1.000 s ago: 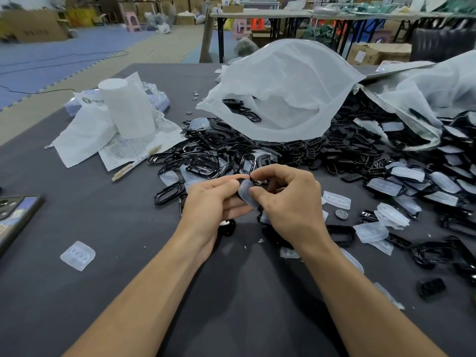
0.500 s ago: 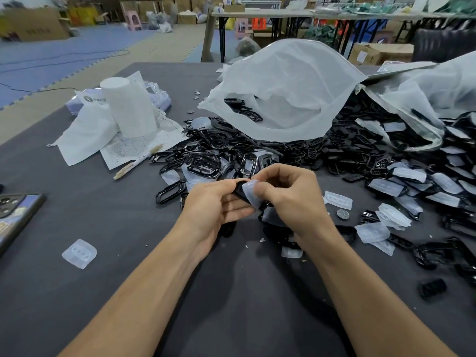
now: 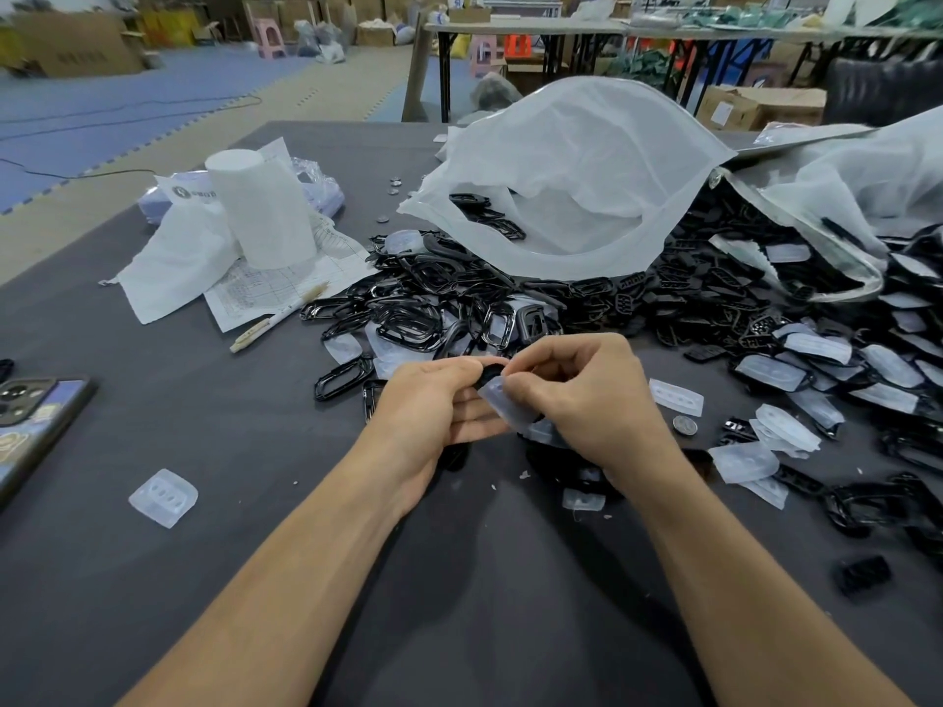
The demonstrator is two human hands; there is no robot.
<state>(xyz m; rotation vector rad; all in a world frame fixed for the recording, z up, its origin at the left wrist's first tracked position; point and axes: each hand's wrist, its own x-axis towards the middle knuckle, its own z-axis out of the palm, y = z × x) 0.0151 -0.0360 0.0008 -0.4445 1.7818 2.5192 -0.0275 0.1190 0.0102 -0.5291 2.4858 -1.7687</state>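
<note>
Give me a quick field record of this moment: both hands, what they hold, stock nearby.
left hand: grips a small black plastic frame
right hand: pinches a translucent soft plastic pad against that frame
stock: heap of black plastic frames, just beyond the hands
bag: white mesh bag, open, behind the heap
far left: dark smartphone, partly out of view

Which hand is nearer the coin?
Right. The right hand sits just left of the coin; the left hand is farther left, beyond the right one.
</note>
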